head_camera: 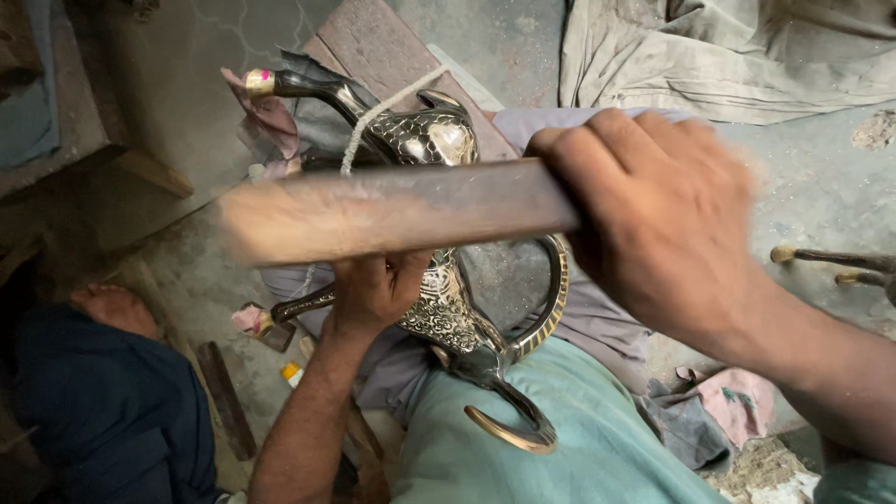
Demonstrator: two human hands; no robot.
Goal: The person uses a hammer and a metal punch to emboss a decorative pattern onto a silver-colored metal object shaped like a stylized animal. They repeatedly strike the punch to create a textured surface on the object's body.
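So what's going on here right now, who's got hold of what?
A person sits with an engraved dark metal vessel with brass-edged curved handles lying across the lap. The right hand grips a long brown wooden bar, blurred, crossing above the vessel. The left hand is pressed against the vessel's body. A pale cord runs over the vessel's upper part, near a pink rag.
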